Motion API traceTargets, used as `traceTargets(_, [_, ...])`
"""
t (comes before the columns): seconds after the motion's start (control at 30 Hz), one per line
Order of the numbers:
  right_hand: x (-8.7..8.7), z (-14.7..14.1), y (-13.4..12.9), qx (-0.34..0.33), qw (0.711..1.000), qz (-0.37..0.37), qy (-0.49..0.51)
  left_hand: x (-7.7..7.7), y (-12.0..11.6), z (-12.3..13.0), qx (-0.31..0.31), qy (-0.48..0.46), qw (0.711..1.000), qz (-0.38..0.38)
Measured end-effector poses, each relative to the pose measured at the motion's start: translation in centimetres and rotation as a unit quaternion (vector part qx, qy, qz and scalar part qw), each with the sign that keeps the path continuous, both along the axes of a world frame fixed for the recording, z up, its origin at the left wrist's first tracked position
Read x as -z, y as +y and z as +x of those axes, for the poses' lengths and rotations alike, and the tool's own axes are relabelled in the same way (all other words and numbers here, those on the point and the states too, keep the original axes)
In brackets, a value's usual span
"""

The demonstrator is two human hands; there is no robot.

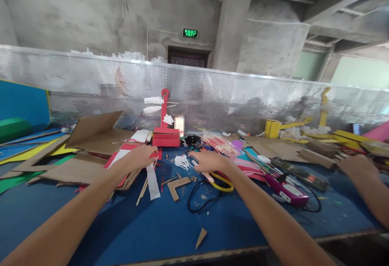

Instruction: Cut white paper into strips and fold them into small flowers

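Observation:
My left hand (143, 156) has its fingertips closed at the top of a white paper strip (153, 183), which hangs down to the table. Thin wooden sticks (142, 191) lie beside the strip, below the same fingers. My right hand (210, 161) reaches low over the table with thumb and fingers apart, at the edge of a small heap of white paper shreds (181, 161). Below its palm lies a yellow-handled tool (223, 186), partly hidden. Just beyond the hands stands a red cardboard piece (165, 138) with a hooked upright and white paper rolls (152, 105).
Cardboard sheets (100, 136) pile up on the left. An L-shaped cardboard offcut (178, 187) and a black cable (199, 207) lie in front. A purple device (287, 191) sits to the right, near another person's hand (360, 169). A perforated metal screen (212, 96) closes the back.

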State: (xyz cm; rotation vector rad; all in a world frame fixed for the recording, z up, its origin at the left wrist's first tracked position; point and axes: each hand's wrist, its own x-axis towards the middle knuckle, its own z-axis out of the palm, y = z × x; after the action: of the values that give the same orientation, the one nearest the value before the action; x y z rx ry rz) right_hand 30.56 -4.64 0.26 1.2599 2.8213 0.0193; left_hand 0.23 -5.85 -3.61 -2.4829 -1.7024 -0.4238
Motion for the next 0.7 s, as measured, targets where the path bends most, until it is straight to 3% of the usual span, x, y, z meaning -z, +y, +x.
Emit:
traceTargets(0.1, [0.0, 0.5, 0.4, 0.012, 0.999, -0.036, -0.014, 0.3, 0.0, -1.0, -0.012, 0.039, 0.999, -0.024])
traceTargets(0.27, [0.1, 0.5, 0.7, 0.034, 0.996, 0.055, 0.058, 0.2, 0.2, -0.9, 0.001, 0.035, 0.999, -0.038])
traceTargets(0.33, [0.2, 0.5, 0.8, 0.034, 0.995, 0.058, 0.067, 0.0, 0.0, -0.6, 0.002, 0.028, 0.999, -0.04])
traceTargets(0.53, [0.8, 0.2, 1.0, -0.012, 1.0, -0.015, -0.014, -0.3, -0.4, -0.3, 0.011, 0.019, 0.999, -0.038])
traceTargets(0.7, [1.4, 0.0, 1.2, 0.024, 0.999, -0.005, -0.043, -0.3, -0.5, -0.1, 0.0, 0.008, 0.998, -0.064])
